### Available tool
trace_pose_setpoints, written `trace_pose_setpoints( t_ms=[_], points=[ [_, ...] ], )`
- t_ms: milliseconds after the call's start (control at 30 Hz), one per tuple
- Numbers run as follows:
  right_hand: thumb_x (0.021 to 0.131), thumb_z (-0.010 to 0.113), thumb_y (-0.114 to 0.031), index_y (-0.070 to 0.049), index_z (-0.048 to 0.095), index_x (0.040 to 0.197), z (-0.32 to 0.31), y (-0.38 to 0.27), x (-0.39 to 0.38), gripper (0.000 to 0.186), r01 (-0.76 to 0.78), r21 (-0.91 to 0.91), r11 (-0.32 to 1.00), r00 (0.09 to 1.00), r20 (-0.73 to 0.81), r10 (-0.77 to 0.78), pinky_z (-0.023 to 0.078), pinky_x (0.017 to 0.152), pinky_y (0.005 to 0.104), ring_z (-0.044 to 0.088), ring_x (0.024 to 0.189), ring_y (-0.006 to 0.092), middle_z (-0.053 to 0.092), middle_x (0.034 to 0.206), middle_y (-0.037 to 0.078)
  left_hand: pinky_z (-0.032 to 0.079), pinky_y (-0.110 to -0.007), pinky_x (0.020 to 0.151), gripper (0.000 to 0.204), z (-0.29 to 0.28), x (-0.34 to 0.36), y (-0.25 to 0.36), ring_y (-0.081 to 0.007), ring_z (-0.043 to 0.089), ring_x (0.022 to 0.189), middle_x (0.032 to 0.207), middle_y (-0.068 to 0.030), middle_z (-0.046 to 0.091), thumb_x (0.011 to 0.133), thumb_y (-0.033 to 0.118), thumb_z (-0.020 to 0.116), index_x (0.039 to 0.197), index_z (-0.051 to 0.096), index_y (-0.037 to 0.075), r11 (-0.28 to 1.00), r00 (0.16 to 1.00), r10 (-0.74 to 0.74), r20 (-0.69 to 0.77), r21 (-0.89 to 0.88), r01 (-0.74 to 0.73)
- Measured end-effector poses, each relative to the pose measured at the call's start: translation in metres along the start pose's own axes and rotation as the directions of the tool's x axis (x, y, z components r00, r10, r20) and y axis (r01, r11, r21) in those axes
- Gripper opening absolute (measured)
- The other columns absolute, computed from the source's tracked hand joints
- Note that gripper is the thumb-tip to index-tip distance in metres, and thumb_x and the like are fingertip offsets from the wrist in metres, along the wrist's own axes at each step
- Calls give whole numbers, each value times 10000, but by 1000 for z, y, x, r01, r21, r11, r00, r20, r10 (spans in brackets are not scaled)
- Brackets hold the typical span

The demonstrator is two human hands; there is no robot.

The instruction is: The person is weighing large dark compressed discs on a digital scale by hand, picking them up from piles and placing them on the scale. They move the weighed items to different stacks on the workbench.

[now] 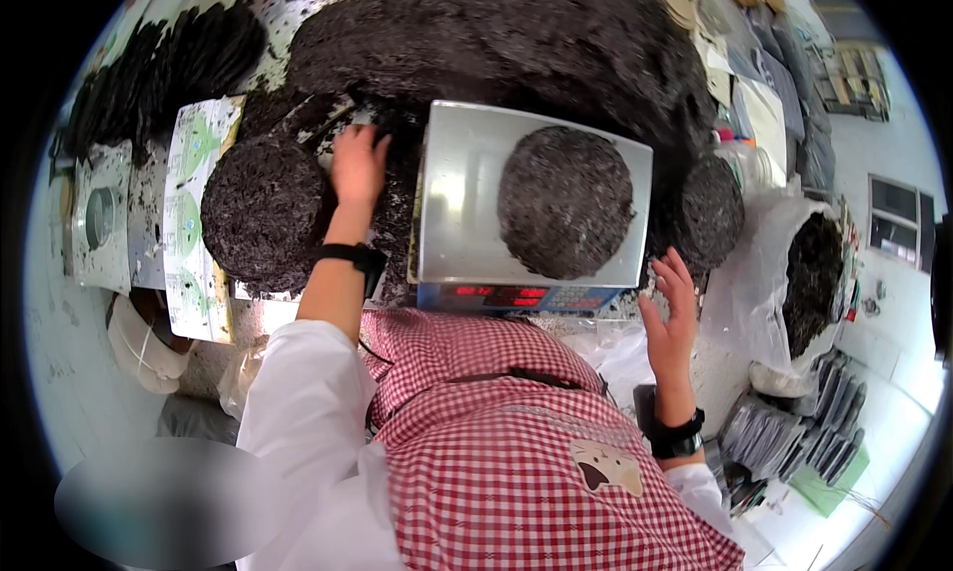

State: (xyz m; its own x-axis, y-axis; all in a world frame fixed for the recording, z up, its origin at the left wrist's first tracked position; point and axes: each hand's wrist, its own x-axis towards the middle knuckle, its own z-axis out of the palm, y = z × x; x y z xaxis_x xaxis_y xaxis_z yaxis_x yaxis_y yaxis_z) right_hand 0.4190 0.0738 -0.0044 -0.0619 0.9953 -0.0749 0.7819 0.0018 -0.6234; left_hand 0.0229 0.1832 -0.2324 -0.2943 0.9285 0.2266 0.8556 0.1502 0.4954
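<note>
In the head view, we are seeing a round dark fibrous cake [568, 202] lying on the digital scale [462, 199], right of our left hand [357, 174] and just up-left of our nearer right hand [673, 323] (being round, it is showing no long axis). Our hands are hanging well apart: the right spreading open, holding nothing; the left bending over dark shreds [400, 179], whether gripping any we cannot tell

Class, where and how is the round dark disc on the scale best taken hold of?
Take the disc by opposite sides of its rim, probably with a two-handed grip from left and right. It lies flat on the metal plate with its underside hidden, so only rim and top are exposed. Its right edge nearly reaches the plate's border, where lifting may start easier.
</note>
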Motion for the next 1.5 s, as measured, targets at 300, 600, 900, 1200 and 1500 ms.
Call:
trace_pose_setpoints(
  t_ms=[300,600,900,1200,1500],
  points=[
    [792,618,-28,-51,560,1209,-3,28,6,421,118,187,975,993,-31,-114,358,1035,368,457,1256,289,446,1383,146,435,-393,921,328,-102,-25,203,-318,527,1064,1106,-125,583,787,258,700,1048,644,67,882,932,359,57,-347,-319],
    [797,628,-35,-58,570,1202,-9,61,-3,410,91,298,950,996,-30,-86,397,991,356,481,1225,261,459,1382,115,477,-405,792,338,-62,-18,230,-316,603,906,968,-110,645,849,261,647,1138,588,97,833,969,132,210,-553,7],
    [821,616,9,-35,543,1250,-5,101,29,438,-2,518,855,996,-79,51,464,880,275,549,1129,179,526,1319,97,483,-313,762,318,-136,11,117,-255,636,852,913,-116,670,914,301,581,1096,635,46,962,999,37,15,-270,-31],
    [802,691,-117,21,477,1285,38,119,76,547,-294,592,751,954,139,264,482,823,278,581,1012,173,564,1193,108,263,-433,1119,662,-85,-51,198,-340,330,1345,1422,-189,394,827,316,657,1367,402,30,899,854,433,288,-67,-433],
    [825,649,-125,25,536,1136,60,73,84,363,-456,637,621,889,359,285,476,743,276,594,882,150,625,1004,89,326,-411,1088,776,-33,-66,230,-348,371,1309,1396,-203,393,787,227,699,1409,292,3,849,847,508,156,-260,-461]
  ],
)
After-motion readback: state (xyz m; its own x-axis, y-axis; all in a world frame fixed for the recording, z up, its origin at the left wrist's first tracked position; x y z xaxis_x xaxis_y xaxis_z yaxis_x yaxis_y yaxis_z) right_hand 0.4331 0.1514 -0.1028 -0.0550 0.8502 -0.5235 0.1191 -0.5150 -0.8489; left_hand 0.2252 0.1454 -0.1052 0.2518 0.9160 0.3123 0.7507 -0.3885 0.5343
